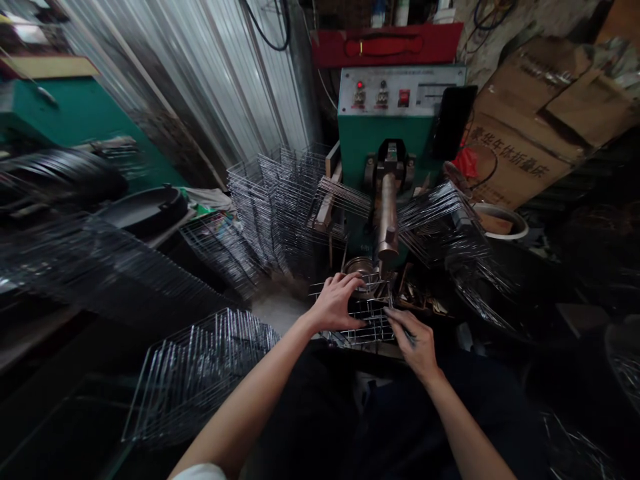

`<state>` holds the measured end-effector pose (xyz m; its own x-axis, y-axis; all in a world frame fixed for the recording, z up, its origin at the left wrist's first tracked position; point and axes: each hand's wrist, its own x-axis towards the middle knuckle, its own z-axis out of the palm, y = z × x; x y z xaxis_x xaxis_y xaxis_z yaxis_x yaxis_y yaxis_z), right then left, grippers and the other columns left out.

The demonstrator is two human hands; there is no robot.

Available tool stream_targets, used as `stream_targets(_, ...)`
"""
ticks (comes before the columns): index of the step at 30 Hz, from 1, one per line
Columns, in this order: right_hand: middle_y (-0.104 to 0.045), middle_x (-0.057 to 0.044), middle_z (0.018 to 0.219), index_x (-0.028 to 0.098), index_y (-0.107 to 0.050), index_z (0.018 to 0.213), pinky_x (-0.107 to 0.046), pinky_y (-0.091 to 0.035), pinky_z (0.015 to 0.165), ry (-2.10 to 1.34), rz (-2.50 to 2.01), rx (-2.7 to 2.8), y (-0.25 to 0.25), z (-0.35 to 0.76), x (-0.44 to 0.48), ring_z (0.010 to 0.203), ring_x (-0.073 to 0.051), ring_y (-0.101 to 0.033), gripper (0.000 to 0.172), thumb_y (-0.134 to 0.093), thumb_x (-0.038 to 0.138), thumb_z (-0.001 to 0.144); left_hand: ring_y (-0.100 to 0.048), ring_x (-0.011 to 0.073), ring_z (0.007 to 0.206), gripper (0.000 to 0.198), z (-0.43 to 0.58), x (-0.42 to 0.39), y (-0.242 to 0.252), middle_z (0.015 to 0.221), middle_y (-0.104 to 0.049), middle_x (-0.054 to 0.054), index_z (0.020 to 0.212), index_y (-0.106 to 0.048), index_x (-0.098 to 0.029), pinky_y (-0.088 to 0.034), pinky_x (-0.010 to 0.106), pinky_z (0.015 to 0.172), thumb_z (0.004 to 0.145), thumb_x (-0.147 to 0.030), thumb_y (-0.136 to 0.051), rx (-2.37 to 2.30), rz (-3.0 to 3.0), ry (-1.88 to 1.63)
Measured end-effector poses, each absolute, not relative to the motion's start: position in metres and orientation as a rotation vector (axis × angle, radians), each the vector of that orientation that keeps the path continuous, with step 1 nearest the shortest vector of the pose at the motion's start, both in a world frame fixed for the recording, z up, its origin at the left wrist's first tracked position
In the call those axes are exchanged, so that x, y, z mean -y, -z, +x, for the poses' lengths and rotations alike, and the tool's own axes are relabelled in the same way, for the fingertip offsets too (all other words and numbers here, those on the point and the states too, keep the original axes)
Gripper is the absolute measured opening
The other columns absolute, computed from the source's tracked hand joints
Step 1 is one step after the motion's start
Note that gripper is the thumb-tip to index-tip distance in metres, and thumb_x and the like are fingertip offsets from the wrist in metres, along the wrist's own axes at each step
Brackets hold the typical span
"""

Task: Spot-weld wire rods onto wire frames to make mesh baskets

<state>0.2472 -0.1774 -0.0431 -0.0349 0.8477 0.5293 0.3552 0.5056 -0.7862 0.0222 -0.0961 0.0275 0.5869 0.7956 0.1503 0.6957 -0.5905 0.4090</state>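
A small wire rack of thin, shiny metal rods lies in front of me, under the rounded metal arm of a green machine. My left hand grips it from the left, fingers curved over the far rods and thumb along the near ones. At the rack's right edge, beside a short upright wire, the fingers of my right hand are pinched together. What exactly lies in that pinch is too small to make out. Below the arm's tip sits a round metal piece, partly behind my left fingers.
Stacked wire racks stand left of the machine, with another stack nearer my left forearm. More bent wire pieces hang on the right. Beyond them are a white-rimmed bowl and a cardboard box. A phone leans against the machine.
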Motion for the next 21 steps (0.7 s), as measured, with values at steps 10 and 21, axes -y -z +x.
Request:
stream_targets(10, -0.073, -0.005, 0.111, 0.03, -0.071, 0.12, -0.041, -0.057, 0.093, -0.555, -1.053, 1.624, 0.0405, 0.2404, 0.1711, 0.104, -0.024, -0.069, 0.028, -0.055, 0.023, 0.097, -0.046, 0.0338, 0.125, 0.08, 0.0157, 0.0883, -0.0254, 0.145, -0.05, 0.008, 0.124, -0.053, -0.028, -0.038, 0.049, 0.103, 0.053, -0.045, -0.085, -1.231, 2.497, -0.454)
stream_targets(21, -0.073, -0.005, 0.109, 0.027, -0.072, 0.115, -0.037, -0.055, 0.092, -0.608, -1.087, 1.567, 0.0383, 0.2416, 0.1704, 0.101, -0.022, -0.069, 0.023, -0.058, 0.026, 0.097, -0.05, 0.0334, 0.12, 0.077, 0.0173, 0.0908, -0.0284, 0.144, -0.052, 0.008, 0.124, -0.053, -0.027, -0.042, 0.048, 0.097, 0.057, -0.052, -0.083, -1.244, 2.497, -0.406)
